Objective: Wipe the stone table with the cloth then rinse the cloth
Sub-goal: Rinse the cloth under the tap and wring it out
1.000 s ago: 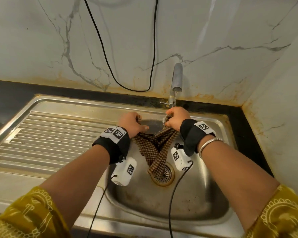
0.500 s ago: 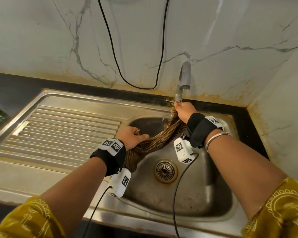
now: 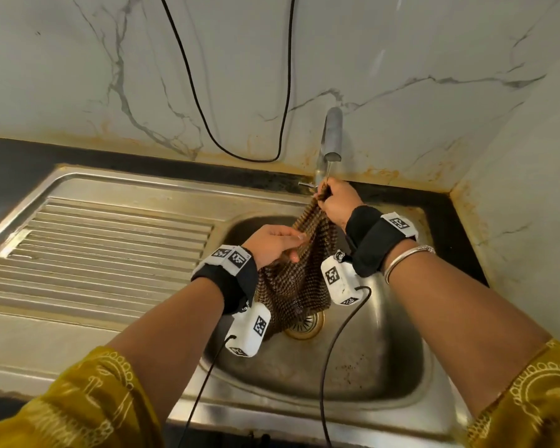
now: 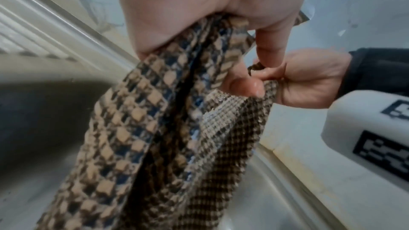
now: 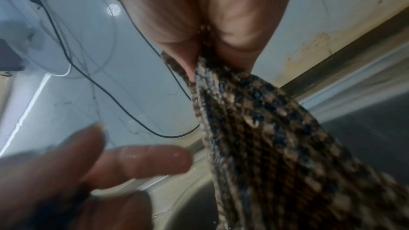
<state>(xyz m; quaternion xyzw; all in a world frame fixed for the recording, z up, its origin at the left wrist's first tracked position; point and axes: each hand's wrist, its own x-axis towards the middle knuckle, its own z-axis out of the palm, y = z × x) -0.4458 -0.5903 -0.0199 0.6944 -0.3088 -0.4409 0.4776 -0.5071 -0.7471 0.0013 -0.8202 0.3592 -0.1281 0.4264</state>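
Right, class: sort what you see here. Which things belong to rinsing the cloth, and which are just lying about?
In use:
checked cloth
left hand
right hand
tap
sink basin

Lying about:
black cable on the marble wall
ribbed draining board

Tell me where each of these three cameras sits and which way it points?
Head: worn on the head, looking down at the sink; both forearms and hands show.
Left wrist: on the left wrist, looking along the left hand gripping the checked cloth; the right hand shows beyond.
Right wrist: on the right wrist, looking along the right hand pinching the cloth; the left hand's fingers show, blurred.
Shared: all three show the cloth and both hands.
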